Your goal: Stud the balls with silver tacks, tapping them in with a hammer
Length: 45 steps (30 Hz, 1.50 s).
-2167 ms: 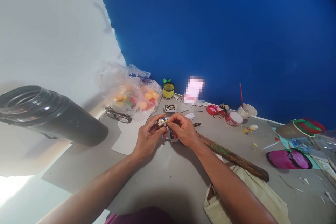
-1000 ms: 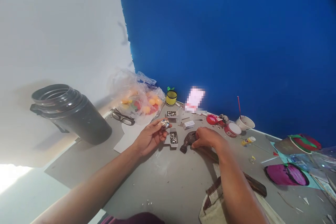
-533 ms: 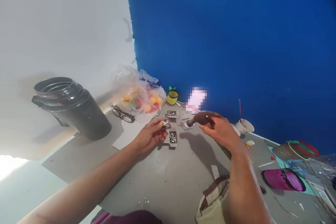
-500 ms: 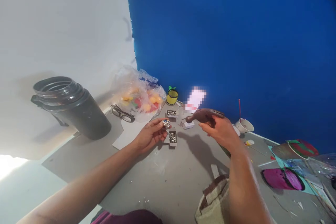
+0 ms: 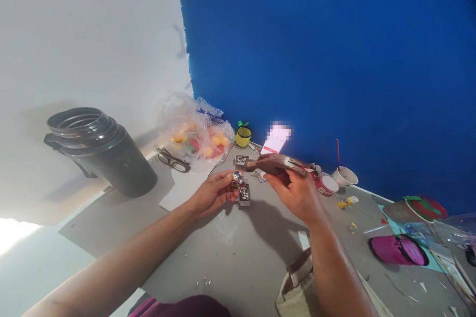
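Observation:
My left hand (image 5: 211,194) is closed around a small rounded piece (image 5: 237,179) covered with shiny silver tack heads, with a bit of blue showing. In my right hand (image 5: 299,197) is a claw hammer (image 5: 279,162), its striking face pointing left, just above and right of the studded piece. A small gap seems to separate the two. Below the piece stands a small open box of silver tacks (image 5: 244,194). Another open box of tacks (image 5: 241,159) lies farther back, beside the hammer's face. The hammer's handle is hidden by my fingers.
On the left stand a dark wide-mouthed flask (image 5: 107,158), eyeglasses (image 5: 173,160) and a plastic bag of colourful items (image 5: 208,141). A yellow container (image 5: 243,136) and a phone (image 5: 275,139) are at the back. Rightward are a paper cup (image 5: 344,177), a magenta cylinder (image 5: 397,250) and a cloth bag (image 5: 301,287).
My right hand has brought the hammer leftward, close to the studded piece. My left hand stays nearly in place, the piece slightly turned and lower. A red-and-white tub now shows behind my right hand.

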{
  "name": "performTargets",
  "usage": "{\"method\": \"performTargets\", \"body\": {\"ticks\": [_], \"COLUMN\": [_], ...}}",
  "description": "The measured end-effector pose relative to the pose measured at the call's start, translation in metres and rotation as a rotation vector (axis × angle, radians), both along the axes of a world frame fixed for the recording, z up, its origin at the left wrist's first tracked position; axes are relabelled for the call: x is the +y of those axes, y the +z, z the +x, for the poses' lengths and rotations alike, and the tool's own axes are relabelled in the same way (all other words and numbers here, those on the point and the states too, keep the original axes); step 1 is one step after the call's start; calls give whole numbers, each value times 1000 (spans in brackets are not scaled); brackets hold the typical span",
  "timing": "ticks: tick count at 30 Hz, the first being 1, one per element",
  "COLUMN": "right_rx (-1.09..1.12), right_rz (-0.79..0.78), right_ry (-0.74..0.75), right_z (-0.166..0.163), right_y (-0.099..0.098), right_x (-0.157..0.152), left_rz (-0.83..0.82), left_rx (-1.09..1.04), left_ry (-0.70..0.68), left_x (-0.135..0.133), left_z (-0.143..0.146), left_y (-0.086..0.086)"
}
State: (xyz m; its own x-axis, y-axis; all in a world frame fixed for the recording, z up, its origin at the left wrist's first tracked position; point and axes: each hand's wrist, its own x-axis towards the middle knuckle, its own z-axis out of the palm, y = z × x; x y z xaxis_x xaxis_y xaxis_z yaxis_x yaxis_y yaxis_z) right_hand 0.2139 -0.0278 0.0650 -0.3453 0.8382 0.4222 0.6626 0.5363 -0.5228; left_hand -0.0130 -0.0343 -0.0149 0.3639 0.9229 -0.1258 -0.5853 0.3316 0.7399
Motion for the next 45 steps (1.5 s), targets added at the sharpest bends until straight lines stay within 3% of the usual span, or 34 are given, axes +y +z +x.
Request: {"method": "performTargets", "body": {"ticks": [5,10,13,17,21,24,33,38,45], "right_rx": [-179,35,-25,-101,-29,-5,-135,-437,-734], "right_rz": [-79,0,-75,-179,-474,-673,-995,-829,-622], "right_ry": [7,86,137,29,-89,-53,-20,-107,-323], "right_z": [-7,-7,-10,0,31,51,54,50,32], "right_y": [0,7,3,0,-4,-14,-52,-55,-32], "right_x": [-2,-6,-4,6,24,38,59,62,46], "left_rz": [-25,3,-21,-52,-27,-29,-65,-62,-39], "left_rx": [-5,-5,15,10,-44,-56,-69,-112,-123], "left_ry": [-21,-5,-1,-21,-74,-86,-72,-99,-133], "left_x": [0,1,2,1,0,-1,0,-1,-1], "left_z": [-2,-2,-1,-3,-5,-5,-7,-6,-5], "left_y": [0,0,-2,0,8,10,10,10,8]}}
